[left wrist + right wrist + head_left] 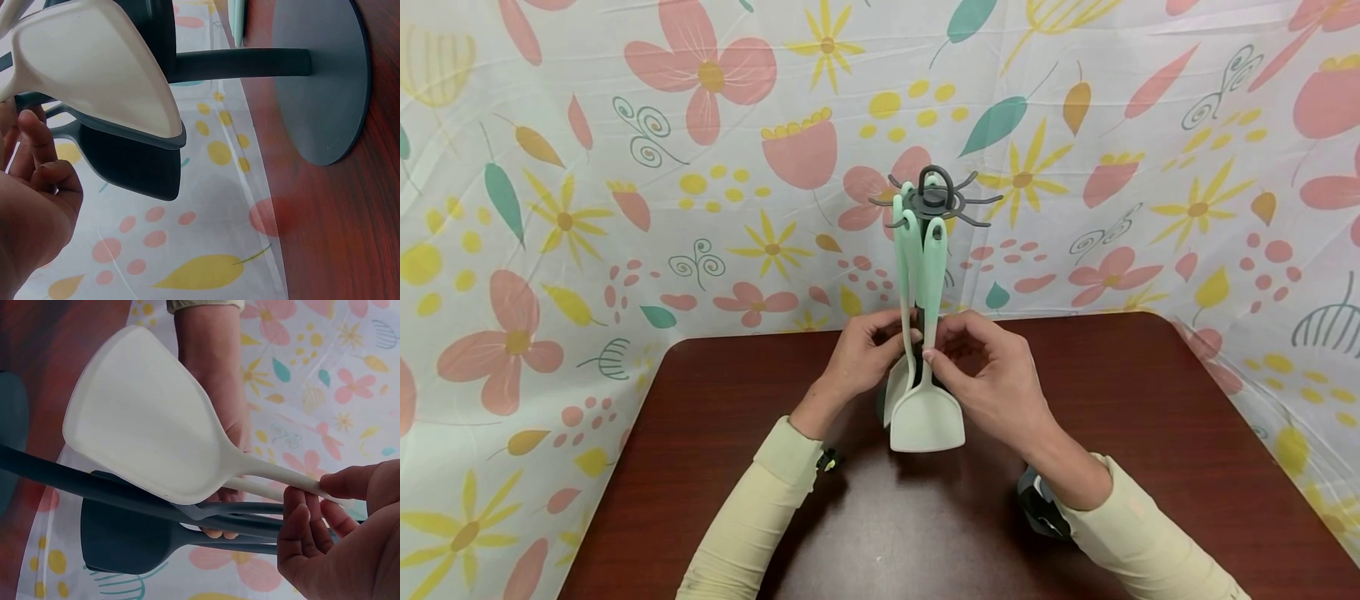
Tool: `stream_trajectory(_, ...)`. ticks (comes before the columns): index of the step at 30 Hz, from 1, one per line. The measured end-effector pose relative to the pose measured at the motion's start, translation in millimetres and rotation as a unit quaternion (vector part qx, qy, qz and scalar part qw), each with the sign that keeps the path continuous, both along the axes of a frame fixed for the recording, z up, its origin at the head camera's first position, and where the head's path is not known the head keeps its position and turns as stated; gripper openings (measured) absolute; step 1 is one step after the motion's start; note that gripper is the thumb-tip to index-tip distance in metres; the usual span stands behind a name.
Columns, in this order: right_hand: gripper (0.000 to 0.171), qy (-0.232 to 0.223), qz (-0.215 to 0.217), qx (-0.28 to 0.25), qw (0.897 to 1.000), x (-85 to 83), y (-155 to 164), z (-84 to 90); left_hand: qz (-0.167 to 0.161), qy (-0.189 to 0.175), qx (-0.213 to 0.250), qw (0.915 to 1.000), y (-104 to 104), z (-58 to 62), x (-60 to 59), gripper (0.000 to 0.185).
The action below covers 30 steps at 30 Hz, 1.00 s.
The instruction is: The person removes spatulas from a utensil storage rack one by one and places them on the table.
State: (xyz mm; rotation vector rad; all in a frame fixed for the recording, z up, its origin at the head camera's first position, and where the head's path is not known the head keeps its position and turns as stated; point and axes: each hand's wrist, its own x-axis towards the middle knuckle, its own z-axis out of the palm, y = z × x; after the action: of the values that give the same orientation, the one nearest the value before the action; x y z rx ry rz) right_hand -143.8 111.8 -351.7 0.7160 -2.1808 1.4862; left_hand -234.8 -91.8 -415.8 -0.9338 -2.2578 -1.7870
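Near the middle of the far edge of the worktop (1120, 400), the right hand (1003, 383) is pinching the white turner (927, 423) by its neck before the hooked stand (934, 200); the left hand (861, 354) is flanking it, that grip too hidden to tell. Working gently is probably sparing neighbouring utensils (128, 534) a knock.

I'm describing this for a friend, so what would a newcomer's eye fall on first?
Probably the dark rack at the head view's centre, hung with mint-handled utensils. The right hand pinches the front white spatula, with the left hand opposite. Behind hangs a cloth patterned with pink and yellow flowers.
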Motion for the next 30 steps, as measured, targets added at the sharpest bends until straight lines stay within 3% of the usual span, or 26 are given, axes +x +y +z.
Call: stream_trajectory(30, 0.026, 0.004, -0.009, 0.007, 1.000, 15.6, 7.4, 4.8, 0.007, 0.003, -0.008, 0.9999, 0.7, 1.0, 0.6, 0.027)
